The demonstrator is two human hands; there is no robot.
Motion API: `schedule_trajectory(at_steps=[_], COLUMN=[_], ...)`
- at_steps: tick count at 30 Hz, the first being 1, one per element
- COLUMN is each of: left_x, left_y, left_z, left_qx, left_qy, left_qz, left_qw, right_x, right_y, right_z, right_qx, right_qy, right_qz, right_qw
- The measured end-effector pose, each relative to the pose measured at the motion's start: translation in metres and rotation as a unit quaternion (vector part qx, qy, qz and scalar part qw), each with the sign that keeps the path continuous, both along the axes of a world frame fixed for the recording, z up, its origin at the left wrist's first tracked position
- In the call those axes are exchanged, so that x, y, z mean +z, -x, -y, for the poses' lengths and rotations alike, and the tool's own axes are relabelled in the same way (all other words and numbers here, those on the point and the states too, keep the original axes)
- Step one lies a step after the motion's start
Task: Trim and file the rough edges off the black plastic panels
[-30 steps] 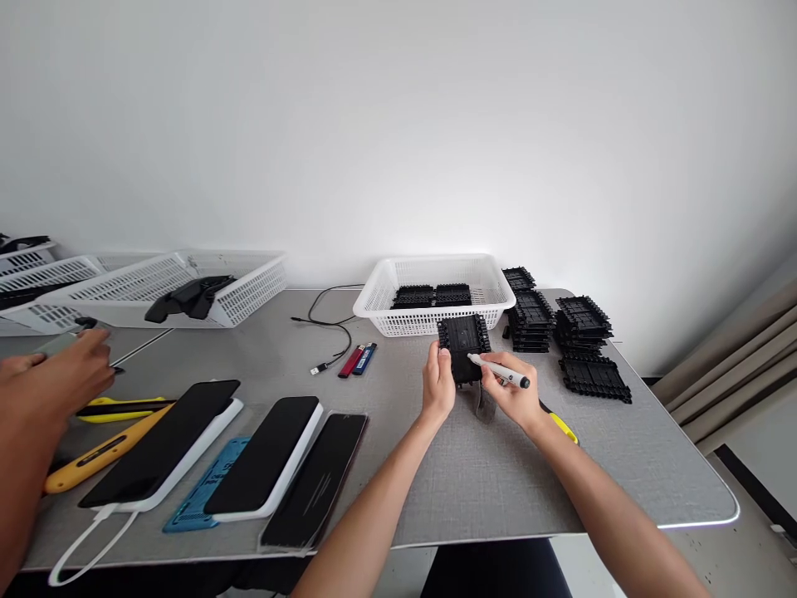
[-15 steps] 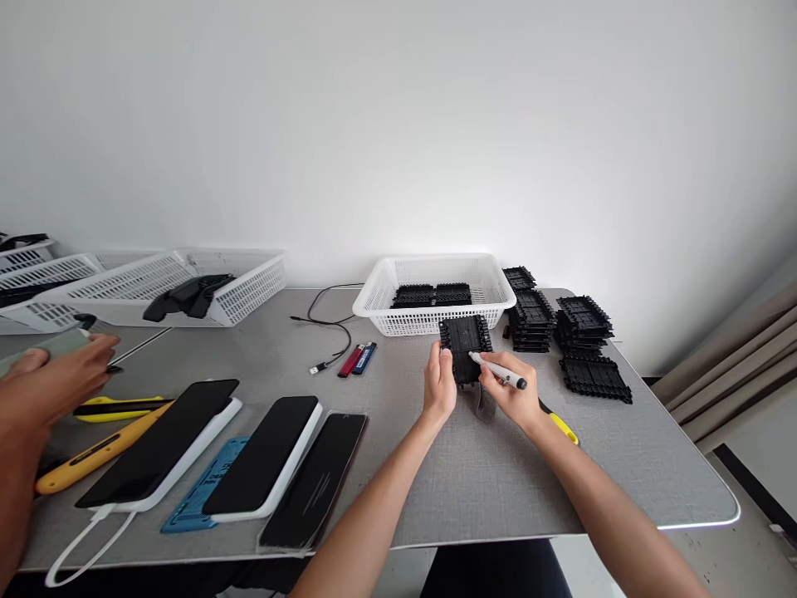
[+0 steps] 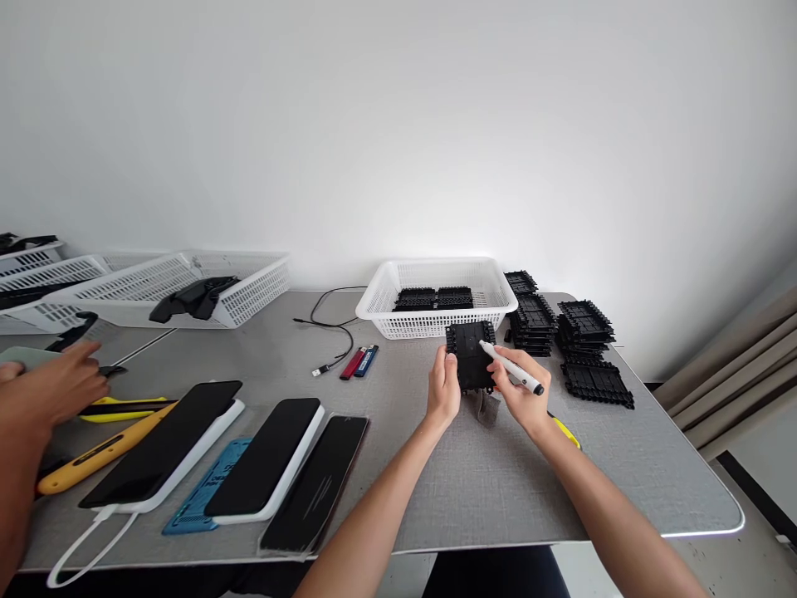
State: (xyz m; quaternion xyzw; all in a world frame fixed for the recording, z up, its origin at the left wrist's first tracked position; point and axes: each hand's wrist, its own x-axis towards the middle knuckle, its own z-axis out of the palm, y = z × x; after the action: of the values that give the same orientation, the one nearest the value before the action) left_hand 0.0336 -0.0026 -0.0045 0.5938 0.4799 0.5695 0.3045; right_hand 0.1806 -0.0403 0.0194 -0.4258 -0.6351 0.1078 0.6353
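My left hand [image 3: 443,389] grips the left edge of a black ridged plastic part [image 3: 471,355], holding it tilted just above the grey table [image 3: 473,482]. My right hand [image 3: 521,397] is closed on a white marker pen [image 3: 514,368] whose tip rests near the part's upper right face. A small grey cloth [image 3: 485,406] lies beneath the part. Behind it stands a white basket [image 3: 436,295] holding similar black parts. Stacks of the same black parts [image 3: 564,332] sit to the right.
Another person's hand [image 3: 53,390] reaches in at the far left above yellow utility knives [image 3: 93,457]. Three dark phones [image 3: 261,457], a blue mat, a black cable [image 3: 330,328], two small lighters [image 3: 359,361] and more white baskets [image 3: 187,286] lie on the left.
The marker has lifted and swung slightly right on the part's face. The part has been tilted a little. The other person's hand has shifted slightly at the left.
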Motion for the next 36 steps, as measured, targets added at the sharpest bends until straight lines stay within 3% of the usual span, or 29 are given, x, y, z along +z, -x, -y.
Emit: schedule_trajectory(at_steps=[8,18,30,33,36], left_x=[0.007,0.006,0.003,0.005,0.007], left_y=[-0.001,-0.003,-0.007,-0.004,0.006], left_z=[0.01,0.012,0.012,0.009,0.001], left_qx=[-0.053,-0.054,-0.04,-0.004,0.095], left_qy=[-0.023,-0.02,-0.015,-0.004,-0.003], left_qz=[-0.048,-0.064,-0.057,-0.047,-0.015], left_qw=[0.997,0.996,0.997,0.999,0.995], right_x=[0.0,-0.003,-0.006,-0.007,-0.008], right_y=[-0.004,-0.006,-0.006,-0.007,-0.004], right_z=[-0.005,-0.008,-0.006,-0.006,-0.005], right_qx=[0.023,0.034,0.018,-0.011,-0.038], right_qy=[0.007,0.037,0.016,-0.013,-0.005], right_qz=[-0.014,-0.035,-0.033,-0.04,-0.009], right_qw=[1.0,0.998,0.999,0.999,0.999])
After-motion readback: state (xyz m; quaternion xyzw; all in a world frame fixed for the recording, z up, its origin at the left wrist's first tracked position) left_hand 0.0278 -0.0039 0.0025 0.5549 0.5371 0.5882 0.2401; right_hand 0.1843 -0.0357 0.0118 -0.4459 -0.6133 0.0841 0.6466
